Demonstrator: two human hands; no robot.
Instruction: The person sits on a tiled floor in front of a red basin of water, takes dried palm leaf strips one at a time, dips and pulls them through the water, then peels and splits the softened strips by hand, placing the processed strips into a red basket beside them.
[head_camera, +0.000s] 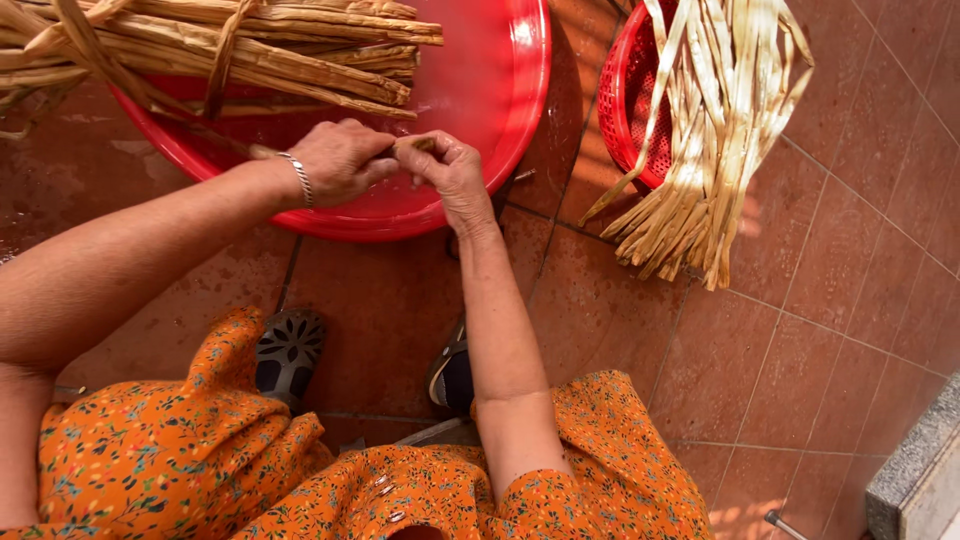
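Note:
My left hand (340, 160) and my right hand (450, 170) meet over the near rim of a big red basin (500, 90), both pinching the end of one tan plant stalk (418, 144). The stalk's long part runs left under my left hand. A silver bracelet circles my left wrist. A tied bundle of tan stalks (230, 50) lies across the basin's far left side.
A red mesh basket (630, 110) at the upper right holds pale split strips (710, 140) that hang over onto the reddish tiled floor (820, 300). My feet in dark shoes (290, 350) rest below the basin. A grey stone ledge (920, 470) is at the lower right.

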